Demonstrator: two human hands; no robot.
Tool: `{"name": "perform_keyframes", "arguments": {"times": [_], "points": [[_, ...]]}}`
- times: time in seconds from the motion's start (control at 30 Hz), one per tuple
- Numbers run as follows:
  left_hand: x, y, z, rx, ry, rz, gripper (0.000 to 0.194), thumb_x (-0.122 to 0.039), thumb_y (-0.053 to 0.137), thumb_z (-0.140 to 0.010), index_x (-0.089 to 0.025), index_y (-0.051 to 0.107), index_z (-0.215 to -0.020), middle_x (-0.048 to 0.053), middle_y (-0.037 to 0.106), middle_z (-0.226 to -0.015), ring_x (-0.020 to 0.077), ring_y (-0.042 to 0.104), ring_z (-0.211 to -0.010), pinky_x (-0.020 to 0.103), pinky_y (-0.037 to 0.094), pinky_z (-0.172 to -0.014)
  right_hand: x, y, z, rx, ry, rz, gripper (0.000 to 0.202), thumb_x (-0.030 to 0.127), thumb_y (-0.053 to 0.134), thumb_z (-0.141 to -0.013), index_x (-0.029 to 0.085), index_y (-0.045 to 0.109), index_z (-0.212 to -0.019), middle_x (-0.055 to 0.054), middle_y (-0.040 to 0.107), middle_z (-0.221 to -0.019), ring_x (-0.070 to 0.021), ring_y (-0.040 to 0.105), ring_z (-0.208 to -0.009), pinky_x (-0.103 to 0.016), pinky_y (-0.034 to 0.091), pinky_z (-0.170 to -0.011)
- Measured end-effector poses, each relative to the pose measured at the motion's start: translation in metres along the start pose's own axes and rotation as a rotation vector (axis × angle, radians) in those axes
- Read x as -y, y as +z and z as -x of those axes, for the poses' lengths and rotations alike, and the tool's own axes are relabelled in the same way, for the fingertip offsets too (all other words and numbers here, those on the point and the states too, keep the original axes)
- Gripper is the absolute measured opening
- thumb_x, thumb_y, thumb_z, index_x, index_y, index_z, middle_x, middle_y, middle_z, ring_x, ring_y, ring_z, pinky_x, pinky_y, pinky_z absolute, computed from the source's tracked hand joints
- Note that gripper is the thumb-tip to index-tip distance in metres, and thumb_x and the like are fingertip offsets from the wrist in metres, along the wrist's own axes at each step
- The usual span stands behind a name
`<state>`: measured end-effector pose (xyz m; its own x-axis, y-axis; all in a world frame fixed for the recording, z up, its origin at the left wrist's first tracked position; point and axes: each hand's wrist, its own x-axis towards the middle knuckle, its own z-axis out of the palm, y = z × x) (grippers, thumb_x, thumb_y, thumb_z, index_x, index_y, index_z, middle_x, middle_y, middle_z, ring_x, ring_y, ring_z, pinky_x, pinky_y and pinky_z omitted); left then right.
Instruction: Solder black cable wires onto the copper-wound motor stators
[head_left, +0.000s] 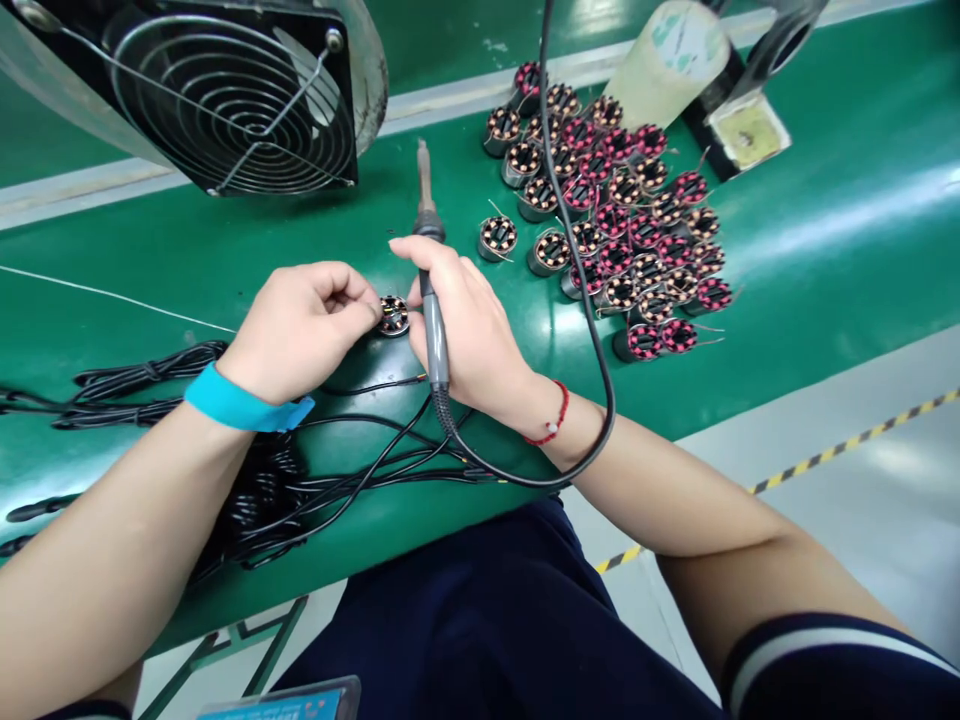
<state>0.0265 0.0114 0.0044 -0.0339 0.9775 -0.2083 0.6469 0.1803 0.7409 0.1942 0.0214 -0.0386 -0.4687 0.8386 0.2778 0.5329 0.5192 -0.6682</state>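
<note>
A small round coil [394, 316] with copper windings sits on the green table between my two hands. The closed fingers of my left hand [307, 325] touch its left side; what they pinch is too small to make out. My right hand [476, 335] holds a grey soldering iron [436, 335], its tip pointing away from me, while the thumb and a fingertip reach the coil's right side. A blue band is on my left wrist, a red cord on my right.
Several coils [615, 255] stand grouped at the right, one coil [498, 238] apart. A fan [247, 110] is at the back left. Black cables [262, 490] lie near the front edge. A tape roll [667, 65] and sponge holder [750, 130] stand back right. The iron's cord arches over my right wrist.
</note>
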Motion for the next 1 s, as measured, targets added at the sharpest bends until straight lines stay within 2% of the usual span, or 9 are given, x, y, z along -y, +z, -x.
{"name": "perform_keyframes", "arguments": {"times": [0.13, 0.2, 0.37, 0.53, 0.67, 0.83, 1.0], "points": [[0.003, -0.003, -0.001, 0.046, -0.060, 0.113, 0.012, -0.025, 0.059, -0.071, -0.015, 0.063, -0.065, -0.006, 0.050, -0.052, 0.0062, 0.039, -0.050, 0.022, 0.031, -0.052, -0.001, 0.000, 0.005, -0.012, -0.053, 0.025, 0.048, 0.012, 0.037, -0.086, 0.021, 0.038, -0.133, -0.003, 0.062, -0.110, -0.0196, 0.057, -0.098, -0.038, 0.045, -0.091], [0.005, -0.003, -0.002, 0.056, -0.072, 0.159, 0.011, -0.024, 0.059, -0.071, -0.016, 0.062, -0.064, -0.007, 0.046, -0.049, 0.0057, 0.037, -0.047, 0.022, 0.029, -0.049, -0.001, 0.003, 0.006, -0.010, -0.084, 0.058, 0.045, 0.016, 0.039, -0.090, 0.021, 0.037, -0.134, -0.002, 0.063, -0.109, -0.0199, 0.056, -0.097, -0.037, 0.044, -0.089], [0.009, 0.001, -0.005, 0.072, -0.124, 0.302, 0.002, -0.018, 0.056, -0.066, -0.018, 0.058, -0.067, -0.006, 0.046, -0.049, 0.0063, 0.037, -0.043, 0.019, 0.026, -0.041, -0.001, 0.010, 0.007, -0.039, -0.117, 0.094, 0.038, 0.022, 0.034, -0.098, 0.022, 0.035, -0.136, -0.002, 0.063, -0.116, -0.0180, 0.055, -0.097, -0.034, 0.042, -0.088], [0.008, 0.000, -0.005, 0.092, -0.154, 0.414, 0.007, -0.011, 0.052, -0.066, -0.018, 0.051, -0.064, -0.007, 0.040, -0.046, 0.0054, 0.037, -0.040, 0.017, 0.024, -0.038, 0.003, 0.014, 0.003, -0.049, -0.114, 0.103, 0.038, 0.025, 0.027, -0.101, 0.021, 0.032, -0.139, -0.004, 0.059, -0.124, -0.0173, 0.056, -0.101, -0.035, 0.042, -0.091], [0.004, -0.003, -0.004, 0.102, -0.199, 0.514, 0.011, -0.007, 0.052, -0.068, -0.018, 0.050, -0.066, -0.007, 0.040, -0.047, 0.0044, 0.036, -0.040, 0.017, 0.023, -0.038, 0.003, 0.015, 0.001, -0.046, -0.118, 0.101, 0.039, 0.027, 0.031, -0.100, 0.024, 0.034, -0.139, -0.002, 0.062, -0.122, -0.0176, 0.057, -0.100, -0.036, 0.042, -0.092], [0.003, -0.004, -0.002, 0.099, -0.201, 0.480, 0.010, -0.010, 0.056, -0.071, -0.017, 0.051, -0.067, -0.007, 0.043, -0.048, 0.0045, 0.036, -0.041, 0.018, 0.024, -0.040, -0.001, 0.012, 0.000, -0.046, -0.072, 0.029, 0.042, 0.027, 0.040, -0.097, 0.027, 0.034, -0.139, -0.001, 0.061, -0.127, -0.0178, 0.058, -0.106, -0.038, 0.043, -0.097], [0.005, -0.004, -0.002, 0.080, -0.149, 0.344, 0.006, -0.014, 0.057, -0.072, -0.017, 0.053, -0.068, -0.006, 0.047, -0.052, 0.0058, 0.039, -0.044, 0.021, 0.029, -0.044, -0.003, 0.013, -0.001, -0.064, -0.036, -0.123, 0.042, 0.022, 0.037, -0.095, 0.029, 0.035, -0.137, -0.001, 0.061, -0.126, -0.0149, 0.059, -0.106, -0.039, 0.044, -0.102]]}}
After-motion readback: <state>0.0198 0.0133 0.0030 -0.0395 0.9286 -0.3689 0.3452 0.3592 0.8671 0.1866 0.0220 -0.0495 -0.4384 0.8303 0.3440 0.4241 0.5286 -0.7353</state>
